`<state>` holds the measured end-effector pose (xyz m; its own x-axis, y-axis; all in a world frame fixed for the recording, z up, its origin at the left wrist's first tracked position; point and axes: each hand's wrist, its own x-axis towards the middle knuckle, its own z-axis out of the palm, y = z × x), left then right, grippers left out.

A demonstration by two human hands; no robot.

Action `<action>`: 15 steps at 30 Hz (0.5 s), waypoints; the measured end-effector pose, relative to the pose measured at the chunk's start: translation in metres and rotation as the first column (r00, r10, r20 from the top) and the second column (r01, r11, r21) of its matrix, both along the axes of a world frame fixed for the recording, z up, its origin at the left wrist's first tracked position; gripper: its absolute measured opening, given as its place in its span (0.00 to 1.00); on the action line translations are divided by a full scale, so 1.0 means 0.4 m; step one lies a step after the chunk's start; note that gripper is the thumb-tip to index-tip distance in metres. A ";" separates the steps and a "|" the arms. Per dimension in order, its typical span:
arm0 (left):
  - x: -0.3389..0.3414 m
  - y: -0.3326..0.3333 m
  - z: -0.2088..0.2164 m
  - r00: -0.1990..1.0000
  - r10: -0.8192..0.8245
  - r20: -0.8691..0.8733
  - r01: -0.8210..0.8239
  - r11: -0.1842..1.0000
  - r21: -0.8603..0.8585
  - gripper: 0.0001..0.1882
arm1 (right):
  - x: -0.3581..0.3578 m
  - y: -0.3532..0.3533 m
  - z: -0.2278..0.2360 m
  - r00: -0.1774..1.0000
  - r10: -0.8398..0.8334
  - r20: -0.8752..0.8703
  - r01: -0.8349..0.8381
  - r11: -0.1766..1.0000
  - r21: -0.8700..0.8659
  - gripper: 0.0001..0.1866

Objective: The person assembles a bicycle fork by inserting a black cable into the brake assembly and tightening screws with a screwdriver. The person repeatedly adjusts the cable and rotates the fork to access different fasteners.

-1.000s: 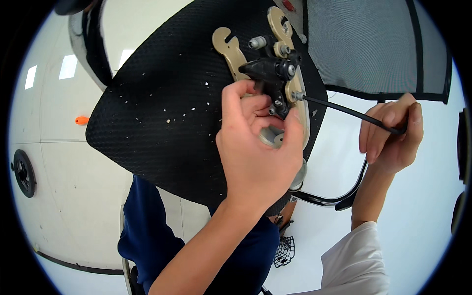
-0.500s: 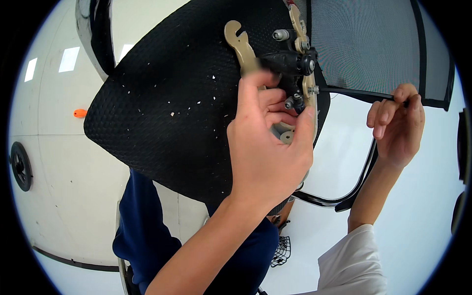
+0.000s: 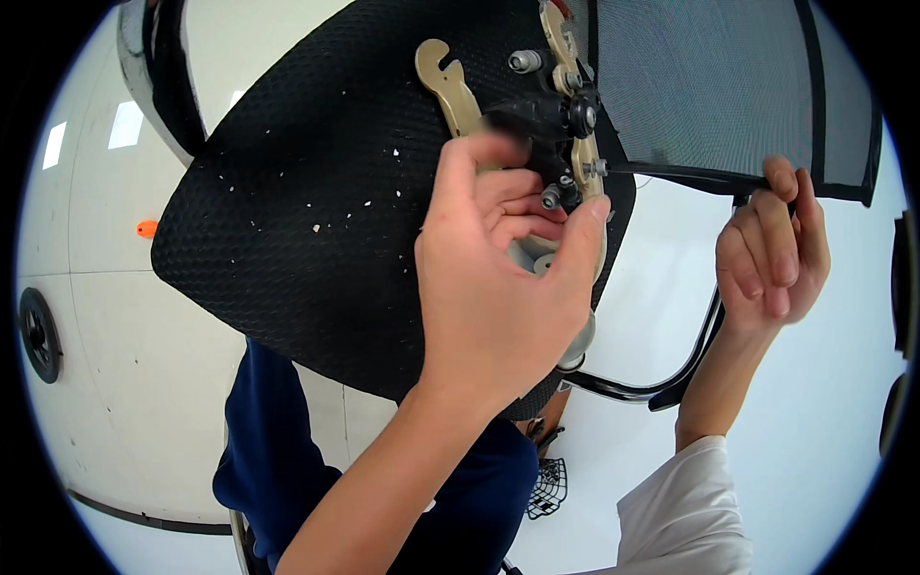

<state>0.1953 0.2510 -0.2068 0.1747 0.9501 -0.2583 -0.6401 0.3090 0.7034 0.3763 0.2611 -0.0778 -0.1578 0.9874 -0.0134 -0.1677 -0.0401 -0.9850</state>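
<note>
My left hand (image 3: 503, 278) is closed round a tan metal fork (image 3: 447, 84) with hook-shaped slotted ends, like a small bicycle's. Black brake arms (image 3: 537, 120) with silver bolts are mounted on it. My left thumb presses the fork's right side, and the palm hides its lower part. A thin black rod, like a long hex key (image 3: 685, 174), runs from a silver bolt (image 3: 596, 168) on the fork's right side to my right hand (image 3: 772, 254). There the thumb and fingers pinch its outer end, with the other fingers curled.
Beneath the fork is a black textured seat (image 3: 297, 240) dotted with white flecks. A dark mesh chair panel (image 3: 709, 86) stands at the upper right, above a curved chrome-and-black chair leg (image 3: 642, 391). On the floor are a small black wheel (image 3: 39, 335), an orange object (image 3: 147, 229) and a wire basket (image 3: 548, 489).
My left hand and the fork have shifted slightly left in view. My right fingers have turned and curled around the rod's outer end, while its other end stays at the bolt.
</note>
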 end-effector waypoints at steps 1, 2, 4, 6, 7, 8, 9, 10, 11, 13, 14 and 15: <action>-0.001 0.002 -0.001 0.999 0.002 0.032 -0.002 1.000 -0.003 0.22 | 0.028 -0.001 -0.009 0.998 0.012 -0.065 -0.012 1.000 -0.012 0.14; -0.002 0.003 -0.001 0.999 -0.008 0.048 0.008 1.000 -0.011 0.22 | 0.043 -0.001 -0.011 0.992 0.052 -0.115 -0.056 0.998 -0.038 0.13; -0.003 0.004 -0.002 0.996 -0.030 0.084 0.032 0.999 -0.029 0.22 | 0.034 0.009 -0.009 0.969 0.149 -0.198 -0.172 0.980 -0.104 0.11; -0.003 0.006 -0.001 0.997 -0.025 0.070 0.028 0.999 -0.042 0.22 | 0.025 0.024 -0.003 0.945 0.258 -0.200 -0.289 0.946 -0.146 0.13; -0.002 0.007 -0.001 0.998 -0.029 0.064 0.033 0.998 -0.053 0.22 | 0.030 0.029 -0.001 0.938 0.306 -0.163 -0.331 0.931 -0.152 0.15; -0.002 0.008 0.000 0.998 -0.034 0.058 0.037 0.997 -0.063 0.22 | 0.035 0.032 0.001 0.927 0.353 -0.126 -0.370 0.915 -0.160 0.18; -0.003 0.009 -0.001 0.998 -0.031 0.054 0.035 0.997 -0.063 0.22 | 0.035 0.039 -0.008 0.923 0.380 -0.054 -0.384 0.915 -0.120 0.20; -0.003 0.009 -0.002 0.998 -0.029 0.049 0.032 0.998 -0.062 0.22 | 0.042 0.042 -0.011 0.923 0.379 0.068 -0.373 0.924 -0.080 0.22; -0.003 0.009 -0.002 0.999 -0.026 0.045 0.029 0.998 -0.061 0.22 | 0.048 0.045 -0.013 0.911 0.365 0.193 -0.365 0.930 -0.039 0.24; -0.004 0.009 -0.002 0.999 -0.028 0.018 0.029 0.998 -0.054 0.22 | 0.047 0.042 -0.005 0.864 0.256 0.434 -0.302 0.952 0.041 0.28; -0.004 0.009 -0.002 1.000 -0.028 0.004 0.028 0.998 -0.050 0.22 | 0.050 0.038 -0.001 0.838 0.224 0.497 -0.302 0.950 0.081 0.28; -0.003 0.009 -0.004 1.000 -0.024 0.002 0.025 0.999 -0.041 0.22 | 0.054 0.034 0.001 0.809 0.187 0.557 -0.303 0.945 0.122 0.28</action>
